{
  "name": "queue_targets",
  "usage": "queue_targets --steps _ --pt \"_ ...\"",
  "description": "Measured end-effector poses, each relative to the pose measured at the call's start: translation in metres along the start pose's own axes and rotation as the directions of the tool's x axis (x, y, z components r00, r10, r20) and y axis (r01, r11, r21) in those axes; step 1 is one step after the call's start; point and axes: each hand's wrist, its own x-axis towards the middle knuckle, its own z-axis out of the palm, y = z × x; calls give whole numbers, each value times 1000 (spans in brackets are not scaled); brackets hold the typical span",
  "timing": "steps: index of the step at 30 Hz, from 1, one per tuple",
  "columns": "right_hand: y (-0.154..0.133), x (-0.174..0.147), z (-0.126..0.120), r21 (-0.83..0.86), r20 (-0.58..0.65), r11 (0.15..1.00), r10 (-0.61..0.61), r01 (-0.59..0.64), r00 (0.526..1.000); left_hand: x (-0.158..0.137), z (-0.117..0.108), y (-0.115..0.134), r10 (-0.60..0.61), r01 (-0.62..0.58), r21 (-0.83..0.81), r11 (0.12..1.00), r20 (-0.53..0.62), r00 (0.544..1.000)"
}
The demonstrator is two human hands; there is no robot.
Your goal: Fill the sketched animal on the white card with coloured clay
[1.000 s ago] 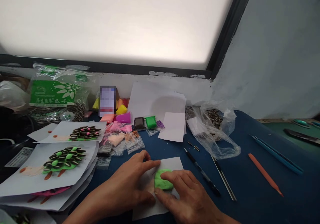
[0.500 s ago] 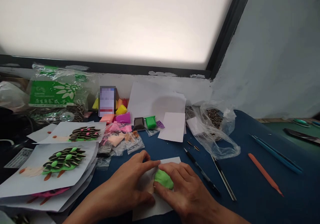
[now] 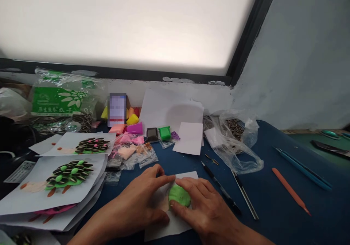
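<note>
A lump of green clay [image 3: 179, 196] lies on a small white paper sheet [image 3: 175, 226] on the blue table near me. My right hand [image 3: 203, 208] curls around the lump, thumb on its near side and fingers on its far and right sides. My left hand [image 3: 139, 203] lies flat on the left part of the sheet, its index finger stretched toward the clay.
Finished seed-and-clay hedgehogs [image 3: 69, 174] on stacked sheets lie at left. Clay packets [image 3: 136, 143] and a green seed bag [image 3: 58, 102] sit behind. A plastic bag of seeds [image 3: 235, 139], black pens [image 3: 221, 190], an orange tool [image 3: 291, 191] and blue tools [image 3: 303, 169] lie at right.
My right hand's fingers moved up over the far side of the green clay, and the lump went from a flat oblong to a rounder shape. My left hand stayed put.
</note>
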Motion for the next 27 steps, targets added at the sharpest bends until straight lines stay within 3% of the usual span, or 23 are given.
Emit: queue_targets --steps 13,21,27 --pt "-3 0 5 -49 -181 999 -23 14 983 2 -2 2 13 -13 13 1000 22 1000" --pt "-7 2 -6 -18 -84 1000 -3 2 996 0 -2 -2 2 -2 8 1000 26 1000" --pt "-8 6 -6 35 -103 999 -1 4 995 0 -1 -2 9 -10 11 1000 32 999"
